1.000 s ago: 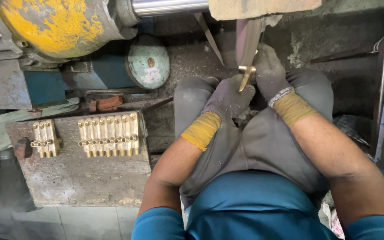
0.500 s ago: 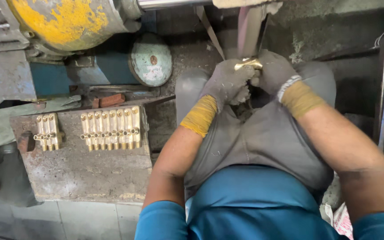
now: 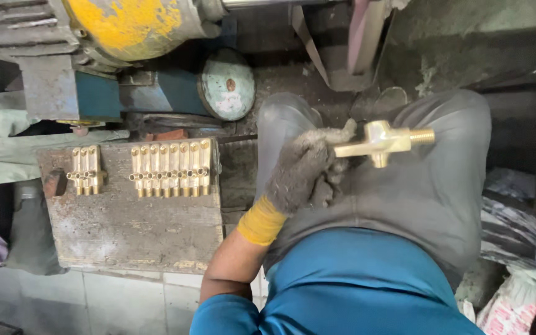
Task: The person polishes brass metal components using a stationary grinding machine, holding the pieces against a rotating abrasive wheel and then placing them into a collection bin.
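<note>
My left hand (image 3: 308,174), in a dirty grey glove with a yellow cuff, grips a shiny brass cross-shaped fitting (image 3: 383,141) by its left end, holding it level above my grey-trousered lap. Its threaded end points right. My right hand is out of the picture; only a dark bit of arm shows at the lower right edge. To the left, a worn metal block (image 3: 131,229) carries two rows of similar brass fittings (image 3: 170,167) lined up side by side.
A yellow motor housing (image 3: 131,25) and a vertical grinding belt (image 3: 361,37) stand ahead at the top. A round pale-green disc (image 3: 227,84) leans below the motor. Green cloth (image 3: 7,142) lies at left, sacks (image 3: 516,298) at lower right, tiled floor below.
Both hands held the fitting up at the belt before. Now my right hand has let go and left the view, and my left hand has brought the fitting down over my lap.
</note>
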